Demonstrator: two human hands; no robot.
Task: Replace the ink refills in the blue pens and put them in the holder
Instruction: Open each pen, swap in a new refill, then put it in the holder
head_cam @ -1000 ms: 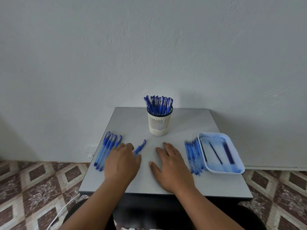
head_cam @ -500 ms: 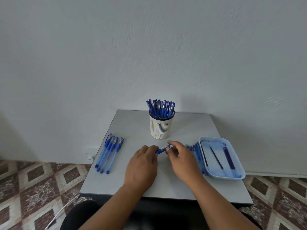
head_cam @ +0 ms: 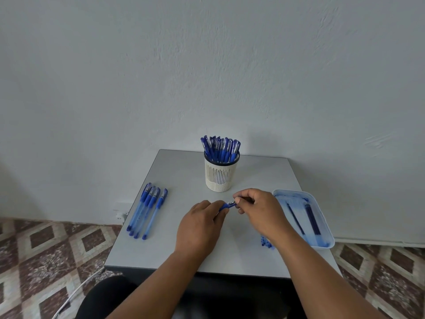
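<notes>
Over the middle of the small grey table (head_cam: 179, 171), both my hands hold one blue pen (head_cam: 227, 205). My left hand (head_cam: 200, 224) grips the pen's body, most of it hidden in the fist. My right hand (head_cam: 258, 209) pinches the pen's other end at its metal tip. A cream slotted holder (head_cam: 220, 174) stands behind them, packed with several capped blue pens (head_cam: 220, 147). Several more blue pens (head_cam: 148, 209) lie in a row at the table's left. A white tray (head_cam: 322, 217) on the right holds dark ink refills (head_cam: 311, 218).
My right forearm covers a row of refills beside the tray; only their ends (head_cam: 265, 242) show. The table stands against a pale wall. Patterned floor tiles lie on both sides, and a white cable (head_cam: 76, 293) runs across the floor at the lower left.
My left hand picked a pen off the table and brought it to the middle. My right hand lifted from the table and took the pen's other end. The view tilted slightly.
</notes>
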